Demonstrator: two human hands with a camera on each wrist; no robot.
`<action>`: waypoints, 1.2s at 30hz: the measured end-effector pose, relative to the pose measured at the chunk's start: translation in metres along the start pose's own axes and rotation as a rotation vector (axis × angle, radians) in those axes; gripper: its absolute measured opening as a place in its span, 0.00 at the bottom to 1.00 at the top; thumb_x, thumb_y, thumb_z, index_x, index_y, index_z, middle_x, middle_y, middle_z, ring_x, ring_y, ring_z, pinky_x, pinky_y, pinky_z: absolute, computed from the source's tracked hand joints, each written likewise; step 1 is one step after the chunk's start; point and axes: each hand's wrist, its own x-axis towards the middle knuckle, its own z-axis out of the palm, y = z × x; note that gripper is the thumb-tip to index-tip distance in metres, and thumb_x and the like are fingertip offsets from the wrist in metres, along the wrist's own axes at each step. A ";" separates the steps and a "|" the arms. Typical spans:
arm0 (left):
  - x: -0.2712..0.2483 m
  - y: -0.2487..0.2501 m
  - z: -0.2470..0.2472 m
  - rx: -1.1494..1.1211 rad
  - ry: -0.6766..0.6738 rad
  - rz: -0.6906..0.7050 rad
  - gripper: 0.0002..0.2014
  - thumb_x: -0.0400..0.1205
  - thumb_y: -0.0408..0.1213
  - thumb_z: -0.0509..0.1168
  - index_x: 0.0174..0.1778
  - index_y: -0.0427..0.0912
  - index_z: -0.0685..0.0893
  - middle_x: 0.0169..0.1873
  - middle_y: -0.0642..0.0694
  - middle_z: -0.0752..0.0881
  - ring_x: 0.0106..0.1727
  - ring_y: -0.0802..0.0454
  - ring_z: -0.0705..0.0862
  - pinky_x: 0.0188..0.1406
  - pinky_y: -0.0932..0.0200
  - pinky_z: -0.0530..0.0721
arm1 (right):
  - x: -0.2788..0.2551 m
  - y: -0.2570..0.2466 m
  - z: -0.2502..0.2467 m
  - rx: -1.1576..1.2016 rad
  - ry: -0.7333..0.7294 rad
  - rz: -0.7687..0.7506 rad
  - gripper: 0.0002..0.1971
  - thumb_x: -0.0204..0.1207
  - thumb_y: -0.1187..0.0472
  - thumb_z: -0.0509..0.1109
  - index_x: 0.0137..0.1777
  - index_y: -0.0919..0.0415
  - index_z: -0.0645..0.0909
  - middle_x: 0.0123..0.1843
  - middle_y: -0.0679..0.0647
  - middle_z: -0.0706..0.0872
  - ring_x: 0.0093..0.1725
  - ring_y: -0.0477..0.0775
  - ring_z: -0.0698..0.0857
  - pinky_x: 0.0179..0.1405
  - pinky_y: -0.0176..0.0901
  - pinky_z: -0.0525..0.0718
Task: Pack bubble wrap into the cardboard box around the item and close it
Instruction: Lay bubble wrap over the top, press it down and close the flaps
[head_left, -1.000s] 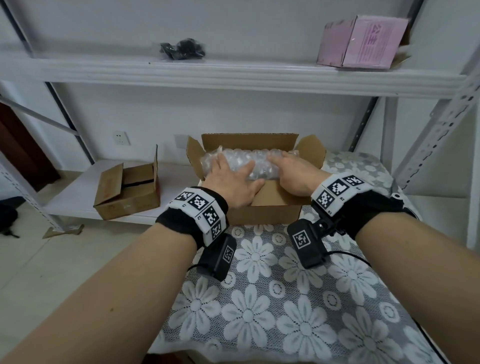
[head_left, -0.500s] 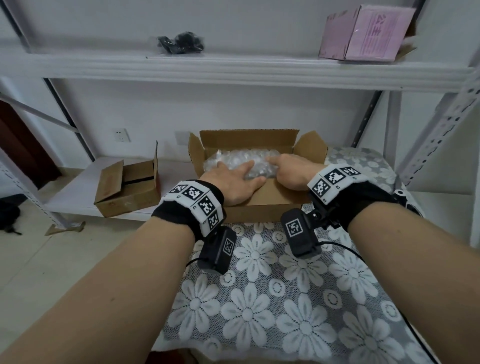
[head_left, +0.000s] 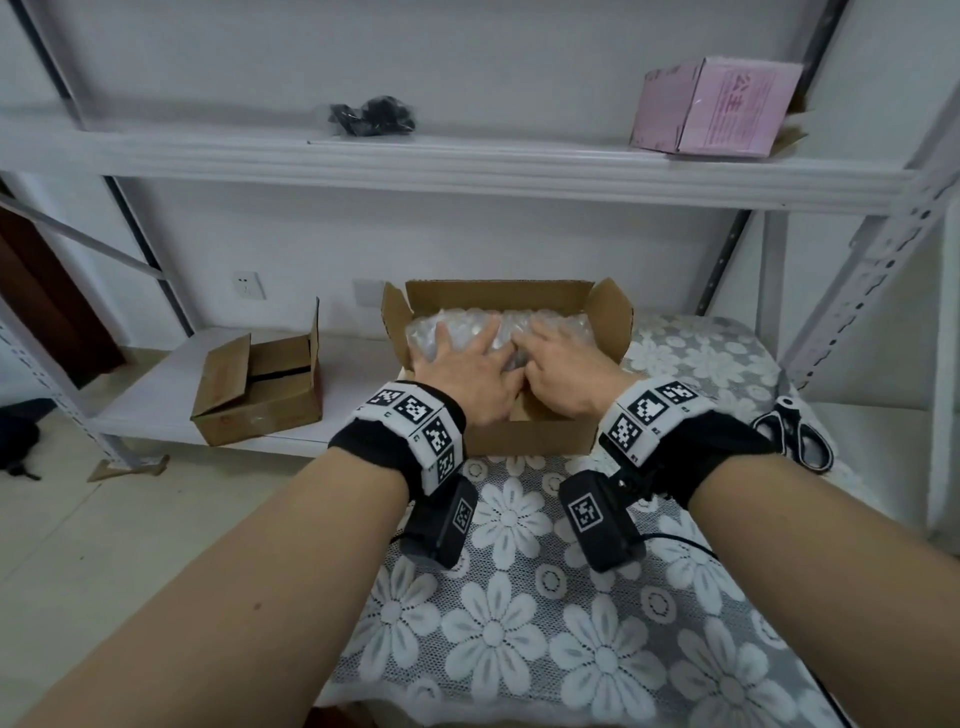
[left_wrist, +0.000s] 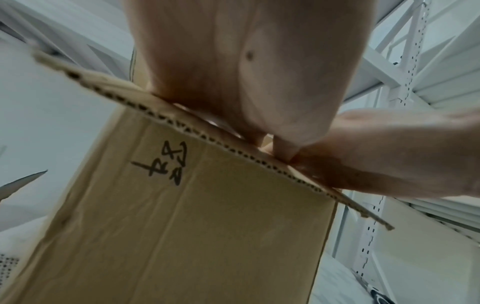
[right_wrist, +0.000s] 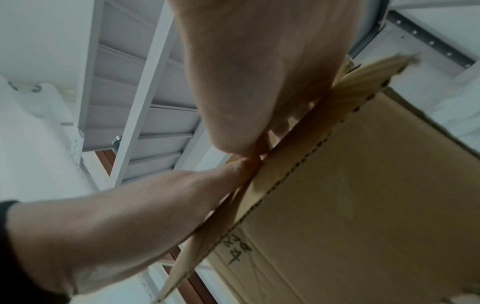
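Note:
An open cardboard box (head_left: 530, 441) stands on the table with its flaps up. Clear bubble wrap (head_left: 519, 319) fills the inside, and the item under it is hidden. My left hand (head_left: 467, 361) lies flat on the left part of the wrap, fingers spread. Beside it, my right hand (head_left: 558, 353) presses on the right part, fingers straight. In the left wrist view my left hand's palm (left_wrist: 233, 82) reaches over the front flap's edge above the box wall (left_wrist: 194, 226), which bears handwriting. The right wrist view shows the right hand's palm (right_wrist: 259, 72) over the same edge of the box (right_wrist: 363, 205).
The table carries a grey floral cloth (head_left: 519, 649). Black scissors (head_left: 795, 434) lie at its right edge. A smaller open cardboard box (head_left: 260, 387) sits on the low shelf to the left. On the upper shelf are a pink box (head_left: 717, 104) and a black bundle (head_left: 371, 117).
Both hands have slid further into the box and spread their fingers. The bubble wrap now sits lower, below the back flap's top.

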 end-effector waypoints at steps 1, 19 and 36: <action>0.002 -0.001 -0.001 0.004 -0.022 -0.002 0.27 0.86 0.56 0.38 0.83 0.62 0.45 0.84 0.57 0.39 0.82 0.29 0.39 0.75 0.22 0.40 | 0.002 0.000 -0.001 0.025 -0.036 0.014 0.24 0.84 0.57 0.49 0.79 0.56 0.64 0.85 0.59 0.55 0.84 0.65 0.53 0.82 0.62 0.52; 0.014 -0.013 0.002 -0.099 -0.142 0.089 0.32 0.79 0.57 0.38 0.83 0.60 0.50 0.84 0.51 0.40 0.84 0.36 0.43 0.81 0.33 0.45 | 0.003 -0.003 -0.010 0.019 -0.138 0.070 0.23 0.81 0.51 0.49 0.60 0.60 0.83 0.72 0.64 0.77 0.69 0.62 0.78 0.66 0.54 0.75; 0.006 -0.020 -0.002 -0.106 -0.076 0.070 0.30 0.83 0.64 0.44 0.82 0.64 0.50 0.84 0.59 0.42 0.84 0.35 0.45 0.80 0.36 0.47 | 0.011 -0.009 -0.002 0.013 -0.135 0.142 0.29 0.84 0.53 0.47 0.85 0.55 0.49 0.87 0.55 0.46 0.83 0.63 0.57 0.79 0.62 0.59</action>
